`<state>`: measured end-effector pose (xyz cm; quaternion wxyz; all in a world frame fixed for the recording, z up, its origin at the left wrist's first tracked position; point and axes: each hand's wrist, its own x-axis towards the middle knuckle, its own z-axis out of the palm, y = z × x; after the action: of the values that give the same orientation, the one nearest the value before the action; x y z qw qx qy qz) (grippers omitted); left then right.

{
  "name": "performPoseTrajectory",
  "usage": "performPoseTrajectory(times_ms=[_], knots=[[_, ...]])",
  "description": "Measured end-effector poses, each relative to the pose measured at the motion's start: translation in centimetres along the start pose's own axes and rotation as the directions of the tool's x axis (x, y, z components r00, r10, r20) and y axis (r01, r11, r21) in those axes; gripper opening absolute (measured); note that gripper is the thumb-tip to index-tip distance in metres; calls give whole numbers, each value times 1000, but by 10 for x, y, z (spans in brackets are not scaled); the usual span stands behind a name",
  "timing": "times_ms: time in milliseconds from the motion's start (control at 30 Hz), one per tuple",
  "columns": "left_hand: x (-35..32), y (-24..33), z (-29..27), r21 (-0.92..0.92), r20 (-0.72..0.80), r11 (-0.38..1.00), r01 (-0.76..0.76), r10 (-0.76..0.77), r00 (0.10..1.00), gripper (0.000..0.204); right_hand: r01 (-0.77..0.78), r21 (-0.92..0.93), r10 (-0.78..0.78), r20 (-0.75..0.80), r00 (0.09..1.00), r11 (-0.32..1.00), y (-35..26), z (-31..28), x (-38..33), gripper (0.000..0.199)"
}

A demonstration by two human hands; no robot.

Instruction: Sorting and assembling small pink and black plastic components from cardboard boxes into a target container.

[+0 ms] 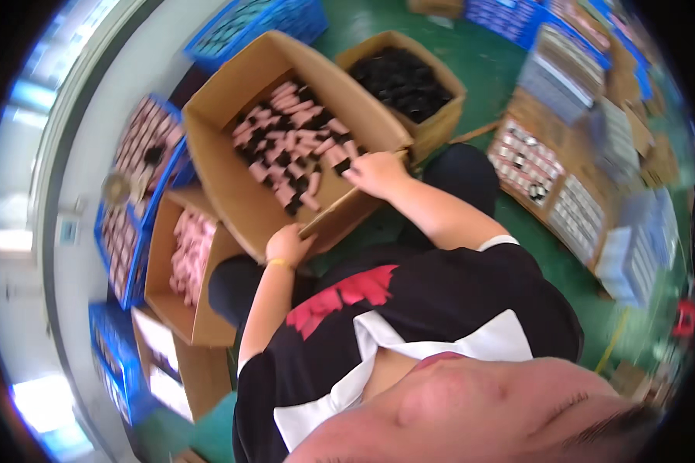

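Note:
A large open cardboard box (224,166) sits tilted in front of me, holding several pink and black cylindrical pieces (297,143). My left hand (288,245) grips the near lower edge of this box, with a yellow band on its wrist. My right hand (377,171) lies on the box's right rim, fingers curled over the edge next to the pink pieces. Both forearms reach up from my black and white shirt (409,309).
A smaller cardboard box of black pieces (405,81) stands behind the large one. An open box of pink pieces (191,255) is at the left, beside blue crates (127,231). Trays of small parts (529,162) lie on the green floor (471,54) at the right.

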<state>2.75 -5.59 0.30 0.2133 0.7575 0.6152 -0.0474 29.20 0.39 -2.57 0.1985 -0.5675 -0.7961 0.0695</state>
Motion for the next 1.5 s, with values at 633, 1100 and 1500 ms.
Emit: performPoseTrajectory(times_ms=[633,1100,1500], knots=[[-5,-13,12,95,-56,995,18,-13,998,44,-64,2,64,106,992,998,-13,-7,9,40],[-11,-6,7,31,-112,999,-10,13,994,43,-146,16,144,95,985,989,-7,1,9,37],[-2,-19,28,32,-183,999,-10,16,983,41,-134,-15,135,55,989,991,-10,3,17,24]])
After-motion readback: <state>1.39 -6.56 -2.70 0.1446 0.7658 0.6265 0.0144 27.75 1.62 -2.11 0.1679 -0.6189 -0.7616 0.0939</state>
